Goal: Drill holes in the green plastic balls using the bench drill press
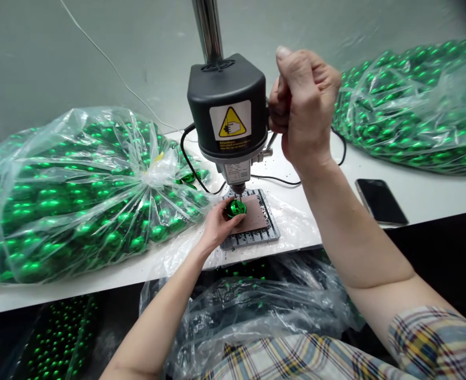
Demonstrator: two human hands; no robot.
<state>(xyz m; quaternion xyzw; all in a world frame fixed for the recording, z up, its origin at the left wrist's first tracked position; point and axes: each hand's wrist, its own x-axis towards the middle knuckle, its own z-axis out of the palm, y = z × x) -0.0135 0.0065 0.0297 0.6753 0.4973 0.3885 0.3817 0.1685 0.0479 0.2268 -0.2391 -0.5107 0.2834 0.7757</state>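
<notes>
Drill (227, 113) overhead, cradling green ball (238, 208) in part-curled left fingers (236, 219), wrapping right hand (307, 103) tightly round lever (273, 141); needing firm, level bracing and light, even pressure.

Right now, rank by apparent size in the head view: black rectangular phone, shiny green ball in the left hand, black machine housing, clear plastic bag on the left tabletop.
1. Clear plastic bag
2. Black machine housing, probably enlarged by nearness
3. Black rectangular phone
4. Shiny green ball

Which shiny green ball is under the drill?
The shiny green ball in the left hand, beneath the drill press; the bagged balls aren't held.
</notes>
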